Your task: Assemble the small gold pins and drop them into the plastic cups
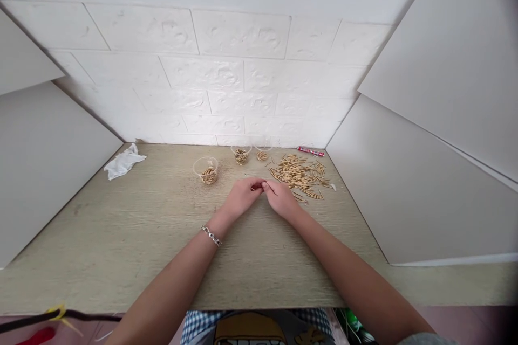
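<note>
My left hand [244, 195] and my right hand [280, 197] meet above the middle of the table, fingertips pinched together. Whatever they hold between them is too small and hidden to make out. Just right of my right hand spreads a loose pile of thin gold-coloured rods [297, 174]. Left of my left hand stands a clear plastic cup [198, 168] with small gold-coloured pieces [209, 176] inside. Behind my hands are two more clear cups: one holds darker gold pieces [241, 157], the other a few small pale-gold pieces [261, 156].
A red printed tube [311, 151] lies at the back right against the wall [263, 102]. At the back left is a crumpled white tissue [124, 161]. White panels [437, 183] border the table [121, 237] on both sides. Fine specks lie around the left cup.
</note>
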`<state>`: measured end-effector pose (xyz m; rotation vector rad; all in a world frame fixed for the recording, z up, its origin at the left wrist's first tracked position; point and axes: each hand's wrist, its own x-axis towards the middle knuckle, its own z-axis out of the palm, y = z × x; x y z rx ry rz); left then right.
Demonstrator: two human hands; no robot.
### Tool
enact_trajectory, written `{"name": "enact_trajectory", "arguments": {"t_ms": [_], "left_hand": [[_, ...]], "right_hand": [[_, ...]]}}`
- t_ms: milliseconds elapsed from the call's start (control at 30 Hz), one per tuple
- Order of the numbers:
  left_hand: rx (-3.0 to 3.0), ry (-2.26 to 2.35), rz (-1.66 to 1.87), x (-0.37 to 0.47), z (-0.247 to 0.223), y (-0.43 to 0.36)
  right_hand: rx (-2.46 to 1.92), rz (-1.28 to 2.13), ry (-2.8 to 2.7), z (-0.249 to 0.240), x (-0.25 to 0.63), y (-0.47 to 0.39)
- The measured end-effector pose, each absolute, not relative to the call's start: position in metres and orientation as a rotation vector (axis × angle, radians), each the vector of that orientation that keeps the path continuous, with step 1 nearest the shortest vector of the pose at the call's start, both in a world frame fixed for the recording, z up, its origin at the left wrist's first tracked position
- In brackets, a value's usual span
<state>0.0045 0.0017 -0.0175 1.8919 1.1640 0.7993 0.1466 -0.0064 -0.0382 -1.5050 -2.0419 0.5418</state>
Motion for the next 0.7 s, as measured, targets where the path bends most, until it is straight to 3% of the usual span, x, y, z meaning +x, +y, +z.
{"name": "enact_trajectory", "arguments": {"t_ms": [267, 467, 567, 700], "left_hand": [[2.145, 1.218, 0.822, 0.002, -0.025, 0.003], [2.123, 1.290, 0.866, 0.002, -0.031, 0.006], [2.042, 1.319, 0.890, 0.001, -0.031, 0.007], [1.852, 1.334, 0.912, 0.001, -0.029, 0.009]], "right_hand": [[-1.506, 0.555, -1.978, -0.038, 0.146, -0.006], [-1.414, 0.321, -1.824, -0.006, 0.159, 0.029], [-1.443, 0.250, -1.978, 0.016, 0.161, 0.057], [-1.636, 0.400, -2.399, 0.039, 0.152, 0.088]]}}
